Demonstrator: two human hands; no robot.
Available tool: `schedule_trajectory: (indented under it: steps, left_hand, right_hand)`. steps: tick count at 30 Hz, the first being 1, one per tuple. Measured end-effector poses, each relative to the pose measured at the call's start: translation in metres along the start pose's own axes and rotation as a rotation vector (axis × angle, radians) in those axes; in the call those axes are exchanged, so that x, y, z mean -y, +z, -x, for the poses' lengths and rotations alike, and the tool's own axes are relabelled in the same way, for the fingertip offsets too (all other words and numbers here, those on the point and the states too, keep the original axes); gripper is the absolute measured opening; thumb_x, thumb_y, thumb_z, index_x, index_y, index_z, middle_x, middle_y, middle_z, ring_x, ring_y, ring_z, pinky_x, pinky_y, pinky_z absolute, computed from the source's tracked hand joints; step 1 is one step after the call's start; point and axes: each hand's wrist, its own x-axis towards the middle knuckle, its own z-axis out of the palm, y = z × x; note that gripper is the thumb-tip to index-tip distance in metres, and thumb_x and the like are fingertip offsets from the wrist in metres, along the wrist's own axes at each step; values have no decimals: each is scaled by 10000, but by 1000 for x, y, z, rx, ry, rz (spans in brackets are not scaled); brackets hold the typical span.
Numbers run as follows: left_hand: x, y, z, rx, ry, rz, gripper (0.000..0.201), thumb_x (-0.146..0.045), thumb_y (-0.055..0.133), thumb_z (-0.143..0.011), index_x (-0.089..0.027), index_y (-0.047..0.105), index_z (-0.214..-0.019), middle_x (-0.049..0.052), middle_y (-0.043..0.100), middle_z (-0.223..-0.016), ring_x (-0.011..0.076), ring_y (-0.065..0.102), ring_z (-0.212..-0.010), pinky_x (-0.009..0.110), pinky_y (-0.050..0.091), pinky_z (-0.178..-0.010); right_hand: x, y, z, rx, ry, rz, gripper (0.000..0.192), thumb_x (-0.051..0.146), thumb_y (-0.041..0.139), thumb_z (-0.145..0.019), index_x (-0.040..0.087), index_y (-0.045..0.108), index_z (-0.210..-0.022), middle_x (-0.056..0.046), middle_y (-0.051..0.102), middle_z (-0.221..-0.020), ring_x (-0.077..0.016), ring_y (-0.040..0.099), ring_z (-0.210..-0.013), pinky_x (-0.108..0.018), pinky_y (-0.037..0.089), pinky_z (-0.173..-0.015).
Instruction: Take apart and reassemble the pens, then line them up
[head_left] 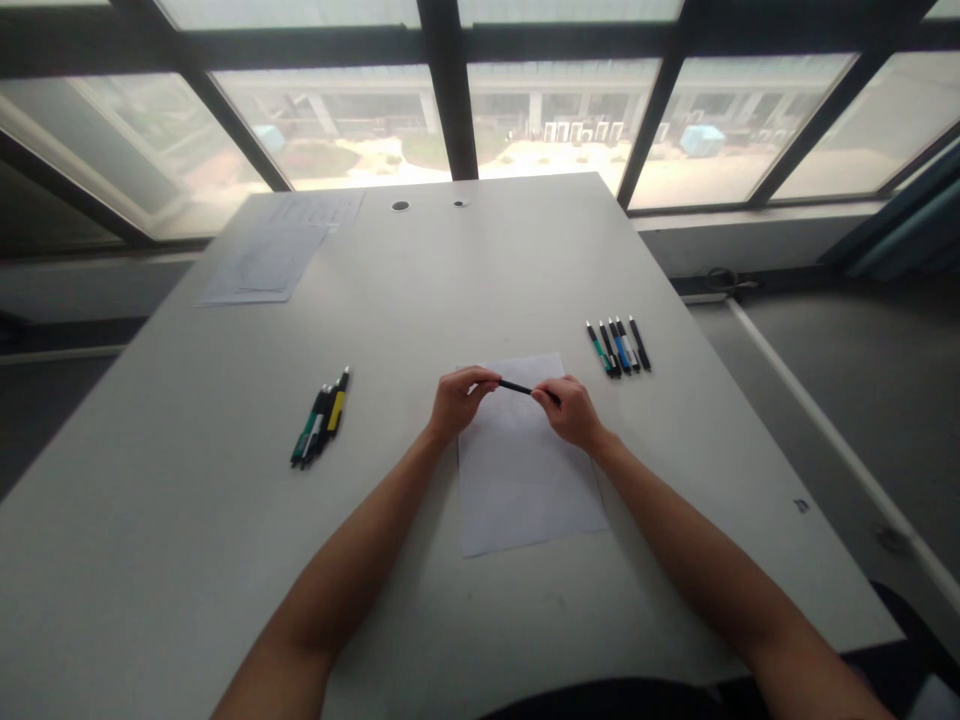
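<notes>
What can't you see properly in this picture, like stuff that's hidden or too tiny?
Head view only:
- Black pen: both ends are hidden inside the left hand and right hand, so its tip and cap cannot be told.
- Papers at the far left corner: any print is too faint and small to read.
- Pens on the left: bunched and overlapping, so their number is unclear.
- Small mark near the table's right edge: too small to identify.

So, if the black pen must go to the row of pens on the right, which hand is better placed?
Right, probably. Both hands grip the black pen over the paper, but the right hand is nearer the row of pens than the left hand.
</notes>
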Motion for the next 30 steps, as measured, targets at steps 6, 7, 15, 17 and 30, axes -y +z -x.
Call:
schedule_trajectory:
  steps: [6, 7, 15, 17, 30]
  left_hand:
    - [2, 4, 1, -123, -100, 119, 242, -373, 776, -792, -162, 760, -909, 61, 756, -812, 161, 693, -721, 273, 556, -688]
    - [0, 4, 2, -116, -91, 113, 246, -378, 774, -795, -160, 758, -906, 65, 757, -815, 162, 693, -722, 274, 557, -689]
    - [-20, 8, 8, 26, 19, 40, 345, -442, 550, -964, -175, 708, -1113, 60, 757, -843, 152, 683, -738, 295, 539, -754]
    - [-18, 6, 7, -95, -17, -2, 369, -445, 477, -996, -167, 706, -1074, 44, 736, -793, 144, 667, -723, 281, 523, -737]
    - [-1, 4, 8, 73, 31, -663, 211, -253, 599, -902, -226, 713, -1077, 58, 710, -1149, 240, 601, -1121, 410, 439, -1005]
  right_hand:
    - [10, -4, -3, -114, 215, -575, 325, 429, 658, -891, 215, 644, -1136, -11, 707, -739, -171, 630, -687, -318, 485, -712]
    - [10, -3, -4, -159, 251, -672, 341, 457, 664, -880, 221, 643, -1125, -17, 703, -766, -172, 627, -706, -317, 490, -706]
    - [7, -7, -13, -256, 478, -1407, 254, 509, 556, -926, 268, 554, -846, 1, 604, -831, -167, 594, -807, -377, 526, -803]
    - [6, -16, -14, -248, 489, -1487, 344, 541, 511, -938, 252, 512, -752, 23, 481, -671, -146, 492, -631, -341, 509, -694]
    - [-6, -22, -15, -305, 627, -1409, 404, 578, 507, -922, 224, 684, -837, 21, 557, -624, -79, 298, -407, -257, 346, -417]
